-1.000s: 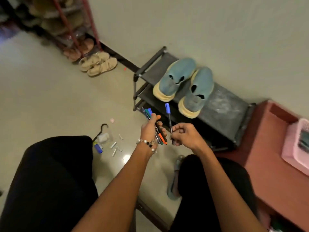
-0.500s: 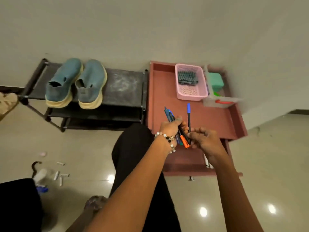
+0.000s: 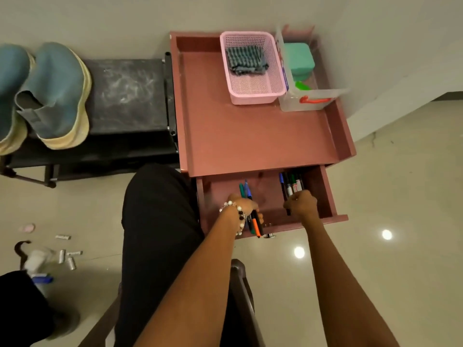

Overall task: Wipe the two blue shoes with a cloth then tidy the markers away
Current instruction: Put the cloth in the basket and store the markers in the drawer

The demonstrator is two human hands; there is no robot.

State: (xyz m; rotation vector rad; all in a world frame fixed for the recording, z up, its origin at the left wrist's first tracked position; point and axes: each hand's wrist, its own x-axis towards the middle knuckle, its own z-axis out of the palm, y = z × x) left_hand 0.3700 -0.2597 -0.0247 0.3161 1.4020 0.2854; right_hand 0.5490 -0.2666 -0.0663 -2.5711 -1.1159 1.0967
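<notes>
Markers going into the open drawer (image 3: 325,194).
Shoes (image 3: 53,96) sit on the rack (image 3: 125,96) at left. Left hand (image 3: 244,207) grips a bundle of markers (image 3: 254,225) over the drawer; right hand (image 3: 302,205) curls round one marker (image 3: 284,190), beside others (image 3: 294,184) lying in the drawer.

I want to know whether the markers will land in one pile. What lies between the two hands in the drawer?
In the head view, only bare drawer floor lies between the left hand, gripping a bundle of markers, and the right hand.
</notes>
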